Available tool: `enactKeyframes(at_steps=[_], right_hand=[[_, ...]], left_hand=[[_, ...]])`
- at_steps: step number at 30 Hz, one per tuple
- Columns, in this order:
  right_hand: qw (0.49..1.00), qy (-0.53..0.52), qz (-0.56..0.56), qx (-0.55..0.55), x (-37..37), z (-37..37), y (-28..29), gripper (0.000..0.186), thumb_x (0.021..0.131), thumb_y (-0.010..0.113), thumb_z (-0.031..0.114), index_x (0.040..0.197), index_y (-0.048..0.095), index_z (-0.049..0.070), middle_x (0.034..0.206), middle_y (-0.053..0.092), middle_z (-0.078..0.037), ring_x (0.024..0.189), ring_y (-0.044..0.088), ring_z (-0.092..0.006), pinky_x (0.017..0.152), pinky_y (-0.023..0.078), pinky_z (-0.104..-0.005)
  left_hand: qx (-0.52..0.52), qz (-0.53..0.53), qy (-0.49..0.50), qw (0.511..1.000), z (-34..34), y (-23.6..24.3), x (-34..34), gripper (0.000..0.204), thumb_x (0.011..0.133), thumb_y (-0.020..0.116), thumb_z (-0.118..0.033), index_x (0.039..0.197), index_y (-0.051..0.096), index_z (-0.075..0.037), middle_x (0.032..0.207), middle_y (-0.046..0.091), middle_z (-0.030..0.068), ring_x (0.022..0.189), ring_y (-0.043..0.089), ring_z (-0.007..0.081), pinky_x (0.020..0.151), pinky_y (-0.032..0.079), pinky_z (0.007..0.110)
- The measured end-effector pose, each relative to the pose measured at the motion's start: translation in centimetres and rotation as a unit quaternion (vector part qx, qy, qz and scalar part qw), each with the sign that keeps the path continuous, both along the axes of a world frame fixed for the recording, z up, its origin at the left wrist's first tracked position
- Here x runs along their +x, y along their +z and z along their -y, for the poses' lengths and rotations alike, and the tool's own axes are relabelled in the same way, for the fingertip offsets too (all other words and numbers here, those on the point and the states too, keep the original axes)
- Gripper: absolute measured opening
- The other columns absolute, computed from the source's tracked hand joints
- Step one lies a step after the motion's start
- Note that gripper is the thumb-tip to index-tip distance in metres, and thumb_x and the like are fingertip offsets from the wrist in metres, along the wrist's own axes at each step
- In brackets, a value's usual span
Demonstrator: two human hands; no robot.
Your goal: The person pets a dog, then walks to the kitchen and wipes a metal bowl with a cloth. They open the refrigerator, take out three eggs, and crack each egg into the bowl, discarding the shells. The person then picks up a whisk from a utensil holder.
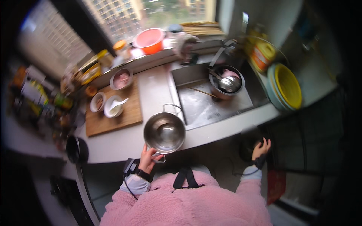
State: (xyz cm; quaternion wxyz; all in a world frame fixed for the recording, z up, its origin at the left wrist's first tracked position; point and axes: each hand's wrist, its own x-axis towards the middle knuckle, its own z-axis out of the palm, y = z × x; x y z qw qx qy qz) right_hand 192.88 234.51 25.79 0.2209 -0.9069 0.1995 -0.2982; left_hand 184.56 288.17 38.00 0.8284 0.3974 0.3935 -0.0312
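My left hand [148, 160] grips the near loop handle of a shiny two-handled steel pot [164, 132]. The pot has nothing in it and sits at the counter's front edge, left of the sink. My right hand [261, 148] is out to the right, lower than the counter, with its fingers apart and nothing visible in it. Close by it is a dark rounded object [247, 143], blurred and partly hidden. In the sink [200, 116] stands a dark pot [226, 94] holding a ladle and something pink.
On the left, a wooden cutting board [113, 128] carries several small white bowls, one with a white spoon [120, 102]. A red basin [149, 40] stands on the sill. Stacked yellow and pale-blue basins [288, 86] lean right of the sink. A dark pan [76, 149] is at far left.
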Motion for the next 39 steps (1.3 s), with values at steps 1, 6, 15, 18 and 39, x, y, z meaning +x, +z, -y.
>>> enactKeyframes(at_steps=[1,6,15,18,39], right_hand=[[1.0,0.026,0.011,-0.001,0.8,-1.6,1.5,0.032,0.08,0.056,0.001,0.112,0.06,0.003,0.133,0.042,-0.02,0.114,0.05,-0.0354,0.091,0.045,-0.0401],[0.988,0.137,0.072,-0.015,5.7,-11.0,7.0,0.031,0.078,0.055,-0.004,0.108,0.061,0.003,0.128,0.048,-0.018,0.113,0.051,-0.0348,0.09,0.044,-0.0398],[0.926,0.354,0.126,0.043,6.3,-33.1,14.7,0.027,0.08,0.053,0.0,0.105,0.063,0.0,0.121,0.053,-0.016,0.111,0.053,-0.0315,0.095,0.042,-0.0378],[0.914,0.381,0.133,0.043,5.4,-39.2,16.4,0.026,0.079,0.053,0.0,0.103,0.063,0.001,0.119,0.055,-0.015,0.11,0.054,-0.0309,0.093,0.043,-0.0378],[0.792,0.601,-0.023,0.104,-2.5,-49.7,13.4,0.025,0.08,0.05,-0.007,0.101,0.062,-0.002,0.107,0.059,-0.017,0.097,0.058,-0.0286,0.085,0.048,-0.0344]], left_hand=[[-0.003,-0.011,-0.004,1.0,-0.8,-0.1,-0.7,0.069,0.082,0.046,0.005,0.142,0.025,-0.019,0.093,0.058,0.0141,0.072,0.067,0.0293,0.058,0.06,0.033],[0.014,-0.021,0.034,0.999,-3.4,-0.5,-4.4,0.067,0.083,0.046,0.004,0.142,0.024,-0.018,0.095,0.06,0.0177,0.072,0.067,0.0321,0.057,0.06,0.034],[-0.004,0.011,0.031,0.999,-14.1,-3.1,-10.0,0.065,0.081,0.046,0.007,0.14,0.029,-0.013,0.101,0.059,0.0174,0.072,0.068,0.0319,0.057,0.06,0.033],[0.005,0.024,-0.03,0.999,-17.7,-3.3,-10.3,0.07,0.082,0.045,0.007,0.145,0.023,-0.015,0.102,0.059,0.0172,0.073,0.068,0.0304,0.058,0.061,0.033],[0.135,-0.008,-0.022,0.991,-21.8,-5.7,-6.7,0.091,0.075,0.078,-0.032,0.143,0.024,-0.006,0.106,0.061,0.0171,0.071,0.066,0.0223,0.054,0.056,0.033]])
